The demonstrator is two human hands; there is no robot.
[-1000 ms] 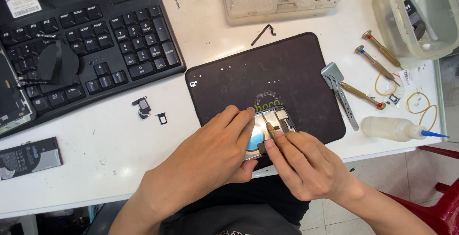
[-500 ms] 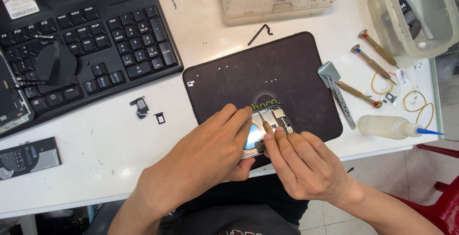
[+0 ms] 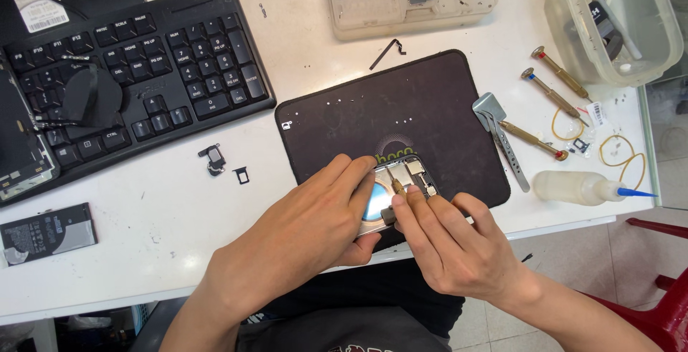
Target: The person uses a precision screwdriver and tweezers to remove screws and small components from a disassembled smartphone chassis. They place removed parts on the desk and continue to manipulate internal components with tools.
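An opened phone body with bare metal insides lies at the near edge of a dark work mat. My left hand grips the phone's left side, fingers curled over its top edge. My right hand pinches a thin brass-handled screwdriver, whose tip rests inside the phone near its upper middle. Both hands meet over the phone and hide its lower half.
A black keyboard lies at the left, with a flat battery below it. Small loose parts sit left of the mat. More screwdrivers, tweezers, a squeeze bottle and rubber bands lie right; a clear tub stands far right.
The view has shifted slightly. My hands stay on the phone, and the right hand's fingertips with the screwdriver have shifted a little on its insides.
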